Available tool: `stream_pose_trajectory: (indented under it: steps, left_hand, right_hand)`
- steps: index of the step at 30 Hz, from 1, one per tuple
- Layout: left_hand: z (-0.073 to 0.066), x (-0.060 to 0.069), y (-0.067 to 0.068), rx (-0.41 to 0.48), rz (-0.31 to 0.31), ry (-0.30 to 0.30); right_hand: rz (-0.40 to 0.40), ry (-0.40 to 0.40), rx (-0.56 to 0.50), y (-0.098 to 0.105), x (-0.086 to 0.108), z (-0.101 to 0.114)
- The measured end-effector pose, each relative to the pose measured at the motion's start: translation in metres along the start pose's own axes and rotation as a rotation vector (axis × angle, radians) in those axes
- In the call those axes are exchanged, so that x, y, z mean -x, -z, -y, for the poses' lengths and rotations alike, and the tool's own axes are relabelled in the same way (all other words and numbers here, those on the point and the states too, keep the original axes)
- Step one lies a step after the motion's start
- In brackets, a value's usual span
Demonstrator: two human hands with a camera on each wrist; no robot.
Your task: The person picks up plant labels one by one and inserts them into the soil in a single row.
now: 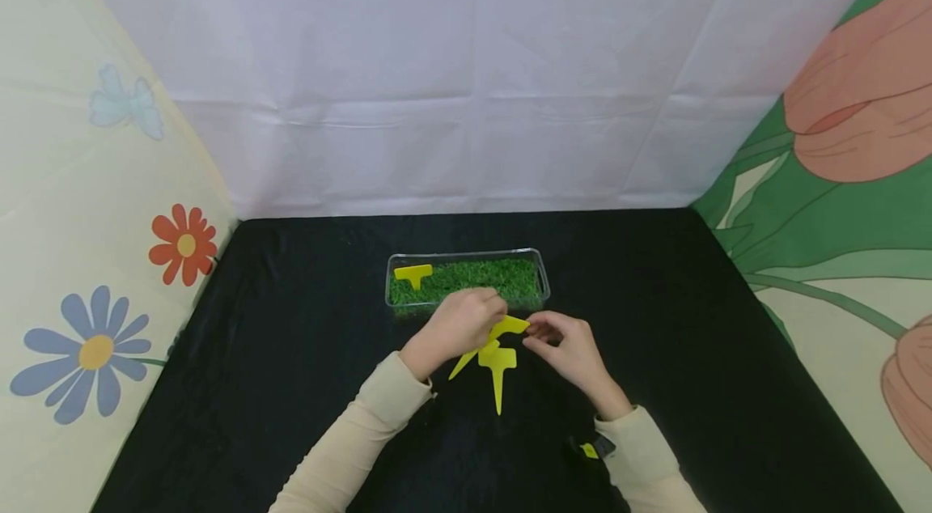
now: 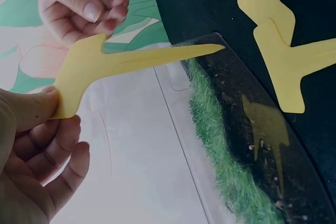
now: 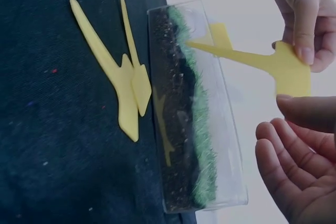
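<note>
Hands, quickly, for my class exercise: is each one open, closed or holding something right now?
Left hand: closed, pinching one end of a yellow label.
Right hand: at its other end; whether it grips cannot be told.

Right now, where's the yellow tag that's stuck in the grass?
In the head view, the yellow tag stands in the green grass near the left end of the clear box, beyond and left of the left hand.

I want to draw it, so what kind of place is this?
Probably an indoor corner set up for crafts or filming: flat black cloth, a creased white backdrop behind it, and side panels printed with big flowers.
</note>
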State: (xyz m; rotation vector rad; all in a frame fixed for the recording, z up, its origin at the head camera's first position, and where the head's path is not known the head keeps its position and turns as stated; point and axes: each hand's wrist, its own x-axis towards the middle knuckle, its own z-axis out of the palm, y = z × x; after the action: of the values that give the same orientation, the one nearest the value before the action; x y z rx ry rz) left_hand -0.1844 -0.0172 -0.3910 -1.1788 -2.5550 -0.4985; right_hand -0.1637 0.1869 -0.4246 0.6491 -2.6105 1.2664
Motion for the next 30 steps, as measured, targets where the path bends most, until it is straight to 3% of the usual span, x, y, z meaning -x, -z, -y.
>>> stream_pose_trajectory:
  steps: [6,19,25,30]
  left_hand:
    - [0.007,0.005,-0.001,0.063,-0.128,0.017]
    - [0.023,0.01,0.009,0.163,-0.326,0.09]
    - [0.034,0.008,0.015,0.162,-0.433,0.073]
    - [0.043,0.007,0.021,0.123,-0.484,0.075]
  right_hand:
    - [0.022,-0.045,0.008,0.0,0.007,-0.007]
    - [0.03,-0.135,0.025,0.002,0.021,-0.017]
    - [0.019,-0.142,0.038,0.003,0.026,-0.021]
    - [0.012,-0.141,0.042,0.003,0.028,-0.021]
